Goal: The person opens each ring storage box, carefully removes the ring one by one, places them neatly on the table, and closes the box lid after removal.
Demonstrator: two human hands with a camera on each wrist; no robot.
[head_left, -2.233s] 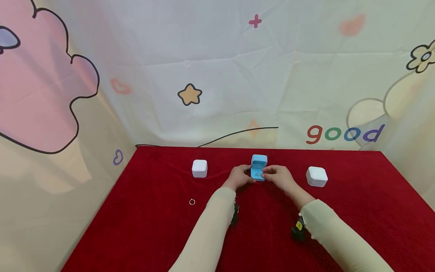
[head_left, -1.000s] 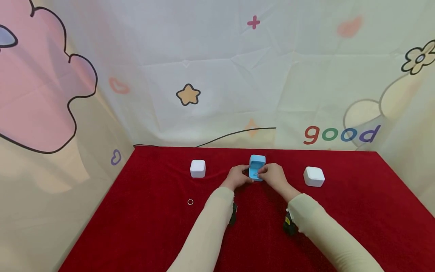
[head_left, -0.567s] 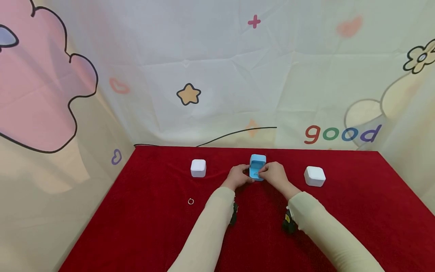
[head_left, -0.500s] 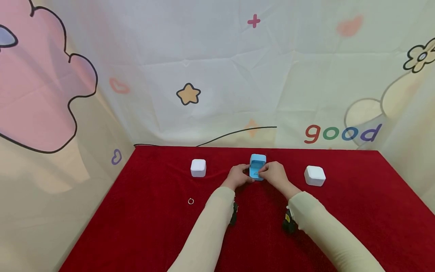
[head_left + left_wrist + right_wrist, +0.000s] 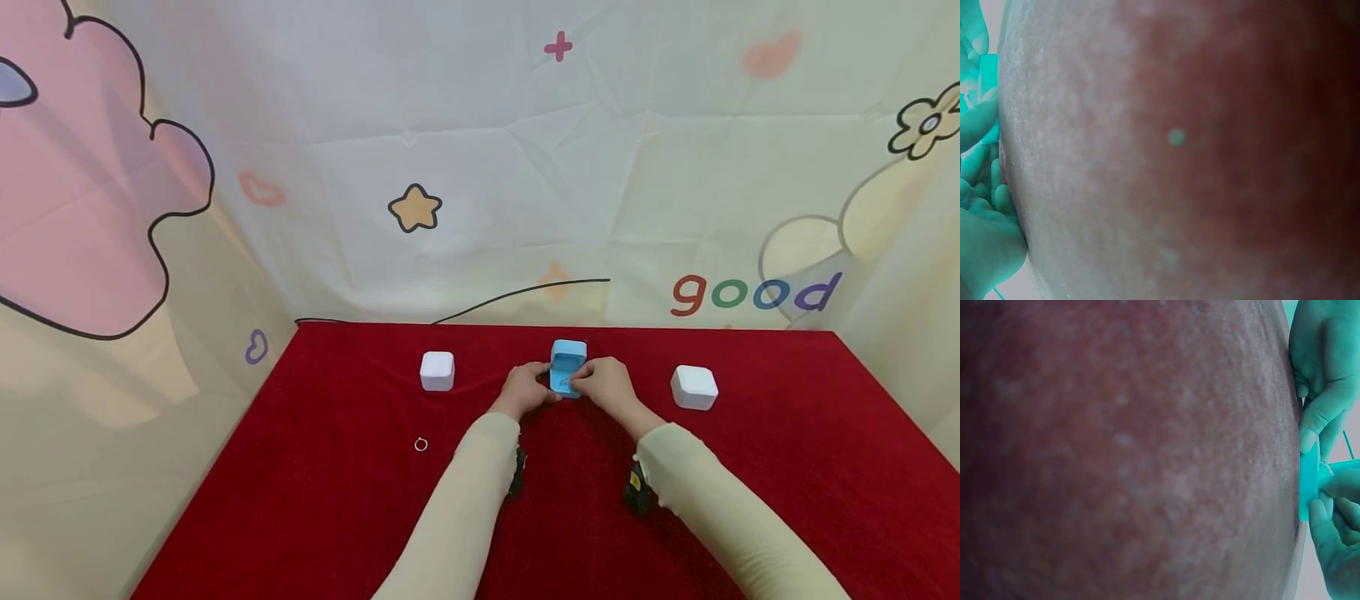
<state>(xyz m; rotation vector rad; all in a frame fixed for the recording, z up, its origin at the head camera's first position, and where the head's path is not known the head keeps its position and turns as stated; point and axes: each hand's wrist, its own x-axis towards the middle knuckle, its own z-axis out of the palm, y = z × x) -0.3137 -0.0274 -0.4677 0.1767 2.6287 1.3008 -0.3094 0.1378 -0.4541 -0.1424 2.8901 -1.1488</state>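
A light blue ring box (image 5: pixel 568 353) stands on the red cloth with its lid raised. My left hand (image 5: pixel 522 388) grips its left side, thumb along the front. Over the base, my right hand (image 5: pixel 609 386) reaches in from the right with thumb and index finger close together, pinching at a small ring (image 5: pixel 564 382) in the slot. In the right wrist view, the ring (image 5: pixel 1327 467) shows as a pale curve beside the right fingertips (image 5: pixel 1318 509), which hide part of it. The left thumb (image 5: pixel 1309 440) presses the box (image 5: pixel 1307 487) there.
A white box (image 5: pixel 437 372) stands left of the hands and another white box (image 5: pixel 694 388) to the right. A second ring (image 5: pixel 421 444) lies on the red cloth (image 5: pixel 337 500) at the left. A printed curtain (image 5: pixel 480 150) hangs behind the table.
My right hand has moved slightly left and in over the box, its thumb and finger drawing together at the ring. The left hand keeps its grip. Little differs over the last second.
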